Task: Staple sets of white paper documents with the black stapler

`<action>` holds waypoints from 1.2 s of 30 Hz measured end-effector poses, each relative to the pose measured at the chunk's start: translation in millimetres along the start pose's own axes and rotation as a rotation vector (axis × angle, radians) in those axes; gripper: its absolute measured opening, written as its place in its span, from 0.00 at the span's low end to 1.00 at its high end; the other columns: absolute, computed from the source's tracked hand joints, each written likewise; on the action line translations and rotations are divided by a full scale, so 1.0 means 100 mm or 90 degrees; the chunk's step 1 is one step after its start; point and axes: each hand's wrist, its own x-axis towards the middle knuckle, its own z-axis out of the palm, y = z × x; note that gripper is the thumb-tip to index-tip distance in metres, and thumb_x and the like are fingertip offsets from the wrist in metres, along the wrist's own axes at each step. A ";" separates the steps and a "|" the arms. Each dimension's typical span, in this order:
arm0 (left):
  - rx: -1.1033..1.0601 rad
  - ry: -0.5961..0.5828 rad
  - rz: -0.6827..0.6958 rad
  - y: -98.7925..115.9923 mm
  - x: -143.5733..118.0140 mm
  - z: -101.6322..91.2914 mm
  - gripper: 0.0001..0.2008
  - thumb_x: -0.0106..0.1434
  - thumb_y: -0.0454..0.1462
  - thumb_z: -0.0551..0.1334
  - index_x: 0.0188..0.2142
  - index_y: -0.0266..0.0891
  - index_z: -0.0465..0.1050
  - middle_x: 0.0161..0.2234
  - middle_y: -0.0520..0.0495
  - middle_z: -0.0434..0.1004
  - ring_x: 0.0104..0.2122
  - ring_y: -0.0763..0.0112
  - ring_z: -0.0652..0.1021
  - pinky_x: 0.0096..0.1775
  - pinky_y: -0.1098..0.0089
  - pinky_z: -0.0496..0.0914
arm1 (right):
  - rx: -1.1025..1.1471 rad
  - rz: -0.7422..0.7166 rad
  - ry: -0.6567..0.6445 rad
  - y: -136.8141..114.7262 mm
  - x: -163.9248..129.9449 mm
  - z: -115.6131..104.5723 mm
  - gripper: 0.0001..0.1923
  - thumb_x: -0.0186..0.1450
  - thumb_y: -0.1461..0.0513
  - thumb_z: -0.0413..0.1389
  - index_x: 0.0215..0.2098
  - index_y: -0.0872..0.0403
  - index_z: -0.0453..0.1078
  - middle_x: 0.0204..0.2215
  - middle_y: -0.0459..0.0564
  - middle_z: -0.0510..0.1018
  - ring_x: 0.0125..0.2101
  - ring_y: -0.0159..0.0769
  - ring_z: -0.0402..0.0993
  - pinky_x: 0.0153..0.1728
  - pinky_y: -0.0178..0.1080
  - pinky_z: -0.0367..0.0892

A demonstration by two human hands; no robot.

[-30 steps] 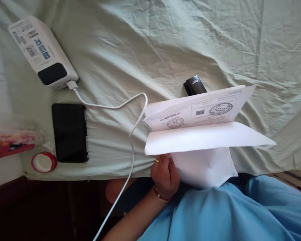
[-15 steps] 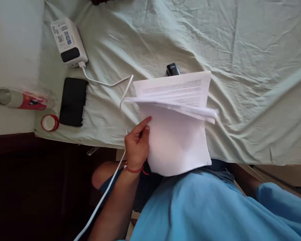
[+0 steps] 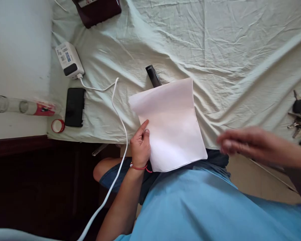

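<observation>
My left hand (image 3: pixel 140 147) grips the left edge of a stack of white paper sheets (image 3: pixel 175 130), with its thumb and forefinger at the margin. The top sheet shows a blank side, and the stack's near end lies over my lap. Partly under the far edge of the paper is a black stapler-like object (image 3: pixel 153 76); its lower end is hidden. My right hand (image 3: pixel 258 147), smeared by motion, hangs to the right of the sheets, apart from them. Its fingers point left, and I cannot make out whether anything is between them.
A white power bank (image 3: pixel 71 60) with a white cable (image 3: pixel 124 127) lies left, beside a black phone-like slab (image 3: pixel 75 107). A red tape roll (image 3: pixel 58 126) and a glass bottle (image 3: pixel 27 107) are nearby. Keys (image 3: pixel 300 107) lie right; a dark maroon object (image 3: pixel 100 11) sits at the back.
The raised sheets have dropped flat, covering the printed page. My right hand has come into view from the right. The view has shifted, showing more of the black object, the keys and the maroon object.
</observation>
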 end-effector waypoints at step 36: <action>-0.293 -0.078 -0.052 0.10 0.34 0.17 0.30 0.58 0.57 0.78 0.50 0.43 0.75 0.31 0.53 0.78 0.27 0.73 0.74 0.30 0.73 0.69 | 0.229 -0.056 -0.023 0.09 1.06 0.45 0.19 0.70 0.52 0.58 0.28 0.49 0.55 0.21 0.41 0.57 0.24 0.32 0.52 0.29 0.41 0.52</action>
